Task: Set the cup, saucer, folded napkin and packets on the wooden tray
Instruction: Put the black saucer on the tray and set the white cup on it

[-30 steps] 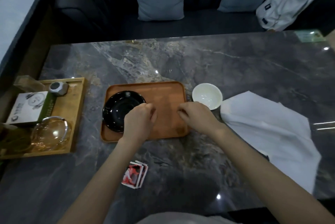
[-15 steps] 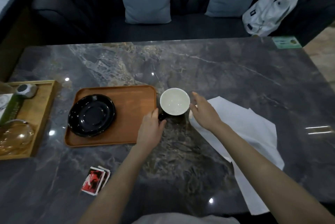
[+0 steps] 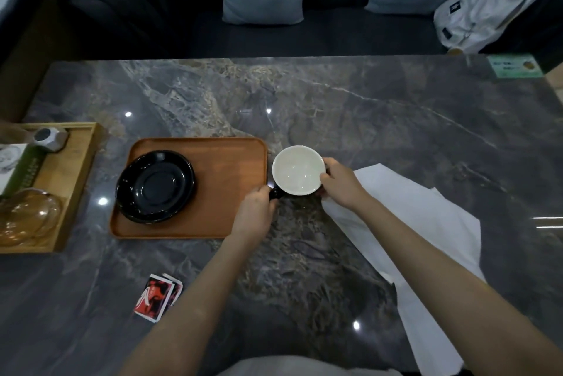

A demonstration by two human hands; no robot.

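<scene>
Both hands have closed on the white-lined dark cup (image 3: 298,170), left hand (image 3: 254,217) pinching its handle, right hand (image 3: 340,182) cupping its side.

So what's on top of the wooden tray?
Only the black saucer sits on the wooden tray, toward its left side; the rest is bare wood. What's under the saucer is covered. The cup is beside the tray, on the table.

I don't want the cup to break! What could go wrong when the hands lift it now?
The cup sits on the table, just off the tray. The left hand is at its dark handle, the right hand at its far side; a loose hold could tip it. Carried low, it might clip the tray's edge. Set down hard, it could chip the saucer.
</scene>
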